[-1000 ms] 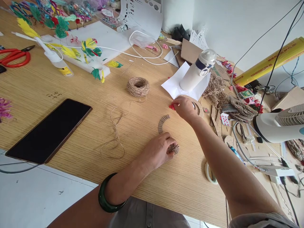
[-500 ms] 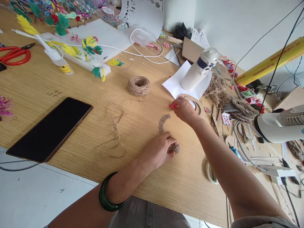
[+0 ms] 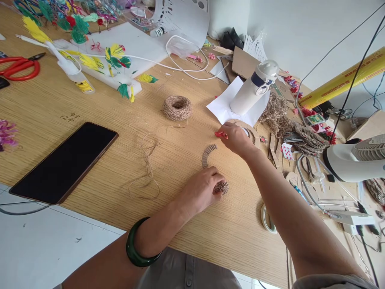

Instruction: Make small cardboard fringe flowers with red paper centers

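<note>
My left hand (image 3: 207, 184) rests low over the table, its fingers closed round a small brown pleated disc (image 3: 221, 187) with dark lines radiating from its centre. Just beyond it lies a curved strip of ribbed corrugated cardboard (image 3: 208, 154). Farther forward, my right hand (image 3: 236, 137) is closed, with a small red piece (image 3: 221, 135) at its fingertips; its exact kind is unclear. Beside and partly behind that hand is a flat cardboard ring (image 3: 256, 138). A ball of jute twine (image 3: 177, 107) sits to the left, its loose twine (image 3: 147, 160) trailing across the wood.
A white bottle (image 3: 251, 90) stands on white paper behind my right hand. A phone (image 3: 64, 162), glue bottle (image 3: 78, 78) and red-handled scissors (image 3: 21, 69) lie left. On the right are a tape roll (image 3: 267, 218), a fan (image 3: 357, 158), cables and cardboard scraps.
</note>
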`<state>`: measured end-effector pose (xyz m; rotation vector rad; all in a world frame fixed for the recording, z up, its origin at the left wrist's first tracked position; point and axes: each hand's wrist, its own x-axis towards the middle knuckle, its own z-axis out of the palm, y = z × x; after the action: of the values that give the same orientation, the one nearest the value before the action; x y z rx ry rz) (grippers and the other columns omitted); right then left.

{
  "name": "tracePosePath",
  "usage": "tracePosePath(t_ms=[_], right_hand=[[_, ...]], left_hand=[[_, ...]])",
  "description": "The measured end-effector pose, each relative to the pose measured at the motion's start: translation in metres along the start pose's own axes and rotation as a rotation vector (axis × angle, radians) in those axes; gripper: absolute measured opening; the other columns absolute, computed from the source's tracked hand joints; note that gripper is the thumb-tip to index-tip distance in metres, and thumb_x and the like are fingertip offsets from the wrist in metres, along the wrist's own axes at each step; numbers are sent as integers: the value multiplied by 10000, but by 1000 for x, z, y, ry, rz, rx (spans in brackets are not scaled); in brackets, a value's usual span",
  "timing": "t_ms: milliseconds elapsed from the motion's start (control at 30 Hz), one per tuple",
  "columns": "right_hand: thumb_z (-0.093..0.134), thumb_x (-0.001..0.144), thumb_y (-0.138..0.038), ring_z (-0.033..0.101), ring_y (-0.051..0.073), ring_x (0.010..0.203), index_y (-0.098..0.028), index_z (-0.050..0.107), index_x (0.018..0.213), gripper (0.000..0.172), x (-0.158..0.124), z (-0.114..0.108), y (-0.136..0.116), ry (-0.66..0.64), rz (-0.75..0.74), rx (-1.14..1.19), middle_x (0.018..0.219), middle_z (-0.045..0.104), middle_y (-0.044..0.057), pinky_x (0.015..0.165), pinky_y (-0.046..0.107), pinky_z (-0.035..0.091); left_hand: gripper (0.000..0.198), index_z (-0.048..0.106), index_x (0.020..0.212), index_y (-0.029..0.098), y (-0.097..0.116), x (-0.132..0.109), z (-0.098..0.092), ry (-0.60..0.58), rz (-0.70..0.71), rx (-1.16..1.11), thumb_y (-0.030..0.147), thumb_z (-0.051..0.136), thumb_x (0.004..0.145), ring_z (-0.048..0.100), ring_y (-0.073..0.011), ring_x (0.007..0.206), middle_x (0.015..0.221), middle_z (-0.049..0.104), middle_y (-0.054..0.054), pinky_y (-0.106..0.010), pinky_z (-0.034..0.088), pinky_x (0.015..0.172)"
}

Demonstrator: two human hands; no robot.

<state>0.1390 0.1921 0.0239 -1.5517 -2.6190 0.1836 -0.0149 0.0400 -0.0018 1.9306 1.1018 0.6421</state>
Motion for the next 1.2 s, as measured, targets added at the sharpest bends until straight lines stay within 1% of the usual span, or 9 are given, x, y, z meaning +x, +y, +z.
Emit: tracePosePath(t_ms=[267, 533, 600, 667, 767, 833, 933, 1100, 1200], right_hand=[[547, 843, -57, 570, 216, 786, -185, 697, 815, 199, 6, -1, 0, -28, -91, -47, 883, 655, 84, 632, 329, 371], [520, 908, -168, 570, 170, 724, -163, 690, 788, 209, -2, 9, 0, 189, -12, 57, 967, 683, 95, 618, 316, 421], [558, 899, -207, 573, 148, 688, -164, 699, 795, 181, -6, 7, 0, 282, 53, 216, 987, 685, 90, 615, 310, 452], [616, 867, -251, 571, 136, 631, -169, 704, 791, 142, -12, 3, 0, 327, 186, 566, 874, 685, 69, 560, 293, 468], [725, 782, -301, 579, 122, 595, -168, 696, 796, 137, -27, -3, 1, 218, 402, 1236, 733, 665, 34, 499, 246, 486], [762, 738, -323, 592, 111, 618, -169, 684, 807, 185, -43, -6, 0, 141, 460, 1483, 747, 669, 27, 519, 221, 517], [734, 730, -369, 554, 90, 597, -192, 644, 788, 206, -73, -8, -4, 127, 487, 1576, 751, 642, 2, 472, 180, 500], [701, 738, -421, 402, 81, 509, -218, 614, 778, 224, -126, -9, -14, 168, 583, 1641, 707, 577, -22, 288, 136, 254], [761, 727, -397, 395, 66, 481, -198, 666, 786, 228, -150, -6, -18, 158, 682, 1607, 689, 598, -20, 307, 144, 272]], left_hand=[[279, 691, 995, 165, 1, 1, 0, 4, 10, 8, 40, 671, 747, 575, -124, 707, 960, 634, -27, -281, 530, 755], [297, 702, 1037, 164, 0, -1, -1, -4, -3, -4, 63, 685, 759, 584, -124, 711, 987, 652, -26, -276, 526, 759], [296, 705, 1046, 156, 0, -1, -1, -3, 0, -4, 70, 683, 765, 583, -123, 709, 996, 655, -29, -277, 524, 767], [294, 709, 1050, 156, 1, -1, -1, -5, -1, 0, 74, 679, 769, 585, -123, 709, 1005, 657, -28, -277, 521, 771], [273, 714, 1034, 170, 1, -1, -2, -11, -16, 22, 92, 681, 775, 591, -124, 706, 990, 655, -21, -278, 516, 755], [246, 716, 1015, 177, 2, -1, -2, -12, -20, 39, 111, 685, 780, 597, -127, 710, 971, 649, -16, -275, 513, 735], [242, 709, 1012, 182, 2, -2, -2, -12, -17, 42, 116, 685, 781, 608, -127, 731, 968, 646, -11, -261, 509, 712], [255, 705, 1021, 186, 2, -2, -2, -2, -3, 51, 107, 691, 779, 613, -123, 738, 951, 644, -6, -255, 510, 717], [243, 706, 1013, 182, 2, -3, -2, -4, -15, 39, 112, 694, 780, 598, -100, 673, 942, 628, 0, -248, 510, 689]])
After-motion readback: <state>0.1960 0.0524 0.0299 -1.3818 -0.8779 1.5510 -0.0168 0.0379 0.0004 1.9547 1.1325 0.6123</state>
